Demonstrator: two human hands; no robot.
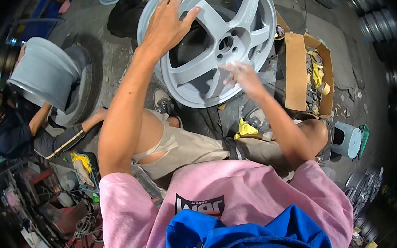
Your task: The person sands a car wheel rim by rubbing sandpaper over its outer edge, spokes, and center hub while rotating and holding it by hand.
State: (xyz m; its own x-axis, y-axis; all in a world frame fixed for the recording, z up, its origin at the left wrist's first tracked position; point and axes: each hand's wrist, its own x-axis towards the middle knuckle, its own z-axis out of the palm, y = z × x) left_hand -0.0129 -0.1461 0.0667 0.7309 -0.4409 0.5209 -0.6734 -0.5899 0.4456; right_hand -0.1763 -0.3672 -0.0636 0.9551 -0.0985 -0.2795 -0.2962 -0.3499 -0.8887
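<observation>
A grey five-spoke alloy wheel rim (219,61) stands tilted in front of my knees, its face towards me. My left hand (166,25) grips its upper left edge, fingers over the rim and thumb out towards a spoke. By the lower spokes, just below the centre hole, is my right hand (244,77). Motion smears its fingers, and I cannot make out whether anything is in them. Pale dust shows on that hand. Behind the spokes lies something dark and round, partly hidden.
To the left, another person (14,121) sits holding a grey wheel barrel (45,73) beside a tyre (84,86). A black animal (125,17) lies behind my rim. On the right are a cardboard box (295,73) of scraps and a light-blue container (346,139). Yellow cloth (246,128) lies near my foot.
</observation>
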